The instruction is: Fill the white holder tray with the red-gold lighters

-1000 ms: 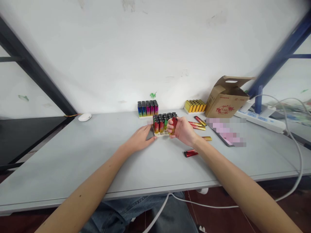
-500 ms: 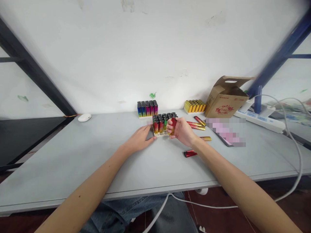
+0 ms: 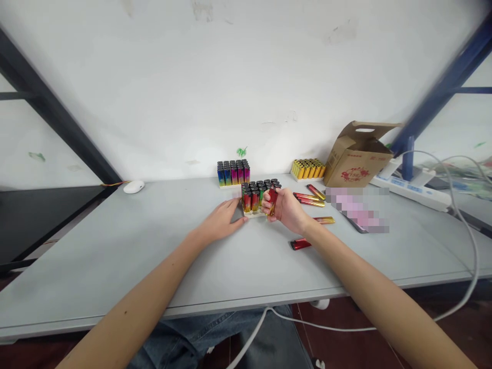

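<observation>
A white tray in the middle of the table carries several upright lighters with black tops and shiny red, green and gold bodies. My left hand lies along the tray's left side, fingers stretched out and thumb at its front corner. At the front right corner, my right hand is closed around a red and gold lighter, held nearly upright; its lower end is close to the tray, and I cannot tell whether it touches. To the right lie several loose lighters, and a red lighter lies partly behind my right forearm.
Against the wall stand a tray of blue and pink lighters and a tray of yellow lighters. An opened cardboard box, a power strip and a blurred pink phone-like object are at the right. A white cable hangs over the edge.
My right hand has shifted very slightly, with the lighter still in it at the tray's front right corner. My left hand stays where it was.
</observation>
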`<action>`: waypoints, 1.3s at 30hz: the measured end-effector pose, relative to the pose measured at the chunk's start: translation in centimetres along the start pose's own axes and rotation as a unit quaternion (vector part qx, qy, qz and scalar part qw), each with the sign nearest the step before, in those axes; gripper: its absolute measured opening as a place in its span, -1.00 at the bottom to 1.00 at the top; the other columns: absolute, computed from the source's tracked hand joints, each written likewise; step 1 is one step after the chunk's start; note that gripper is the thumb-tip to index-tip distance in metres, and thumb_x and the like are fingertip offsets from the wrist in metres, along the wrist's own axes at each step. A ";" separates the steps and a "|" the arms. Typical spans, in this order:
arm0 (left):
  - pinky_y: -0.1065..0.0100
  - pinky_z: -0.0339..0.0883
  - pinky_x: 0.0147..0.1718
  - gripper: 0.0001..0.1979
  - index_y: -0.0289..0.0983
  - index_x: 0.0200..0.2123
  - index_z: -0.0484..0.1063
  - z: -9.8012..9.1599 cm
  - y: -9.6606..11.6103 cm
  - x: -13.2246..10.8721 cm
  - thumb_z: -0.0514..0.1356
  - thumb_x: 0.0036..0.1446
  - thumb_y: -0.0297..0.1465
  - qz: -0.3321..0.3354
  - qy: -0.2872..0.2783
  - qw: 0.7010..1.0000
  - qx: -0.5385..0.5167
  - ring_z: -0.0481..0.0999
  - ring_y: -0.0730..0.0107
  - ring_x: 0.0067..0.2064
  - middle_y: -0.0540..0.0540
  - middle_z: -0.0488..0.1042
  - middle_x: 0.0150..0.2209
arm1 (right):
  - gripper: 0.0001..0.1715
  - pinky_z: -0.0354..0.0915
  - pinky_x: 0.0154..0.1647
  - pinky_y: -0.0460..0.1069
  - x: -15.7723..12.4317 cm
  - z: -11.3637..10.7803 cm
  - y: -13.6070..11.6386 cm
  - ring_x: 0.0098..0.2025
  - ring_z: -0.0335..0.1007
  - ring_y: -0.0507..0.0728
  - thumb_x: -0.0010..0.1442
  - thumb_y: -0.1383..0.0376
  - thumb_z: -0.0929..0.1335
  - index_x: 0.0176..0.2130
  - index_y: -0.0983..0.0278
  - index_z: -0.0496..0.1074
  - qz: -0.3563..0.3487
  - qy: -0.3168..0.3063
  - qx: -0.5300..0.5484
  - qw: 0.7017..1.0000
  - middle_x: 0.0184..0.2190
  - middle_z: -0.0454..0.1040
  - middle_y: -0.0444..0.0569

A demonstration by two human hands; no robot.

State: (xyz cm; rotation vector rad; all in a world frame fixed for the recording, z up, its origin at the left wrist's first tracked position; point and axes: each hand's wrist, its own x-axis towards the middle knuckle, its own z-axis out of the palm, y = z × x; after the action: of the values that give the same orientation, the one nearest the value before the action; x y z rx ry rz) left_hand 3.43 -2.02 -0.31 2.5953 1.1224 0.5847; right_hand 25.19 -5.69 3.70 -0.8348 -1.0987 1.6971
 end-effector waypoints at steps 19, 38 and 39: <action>0.00 0.22 0.15 -0.42 -0.27 0.27 0.12 -0.1 0.0 0.0 0.07 0.27 -0.14 0.004 0.004 1.000 -0.011 0.33 -0.04 0.19 -0.27 0.35 0.18 | -0.68 0.15 -0.59 -0.11 -0.1 0.0 -0.1 -0.44 0.28 0.04 0.14 0.01 0.28 -0.31 0.20 0.20 -0.064 0.041 0.028 0.997 -0.39 0.36 -0.12; 0.01 0.22 0.15 -0.44 -0.23 0.27 0.11 0.1 -0.2 -0.1 0.04 0.28 -0.14 0.016 0.004 1.000 -0.014 0.34 0.00 0.19 -0.25 0.34 0.18 | -0.70 0.31 -0.10 0.03 -0.5 -1.0 -0.2 -0.16 0.37 0.12 0.24 0.05 0.32 -0.17 0.20 0.46 -0.243 0.048 -0.290 0.924 -0.21 0.47 -0.05; 0.01 0.22 0.15 -0.44 -0.23 0.27 0.11 0.1 -0.2 -0.1 0.04 0.28 -0.14 0.016 0.004 1.000 -0.015 0.34 0.00 0.19 -0.25 0.34 0.18 | -0.70 0.31 -0.09 0.04 -0.4 -1.1 -0.3 -0.16 0.37 0.13 0.23 0.07 0.33 -0.15 0.20 0.47 -0.253 0.053 -0.306 0.916 -0.20 0.48 -0.04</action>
State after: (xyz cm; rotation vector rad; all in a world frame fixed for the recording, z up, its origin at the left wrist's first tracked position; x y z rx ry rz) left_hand 3.24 -1.94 -0.47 2.5930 1.0687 0.6154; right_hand 26.41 -5.69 3.55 -0.9007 -1.6365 0.8680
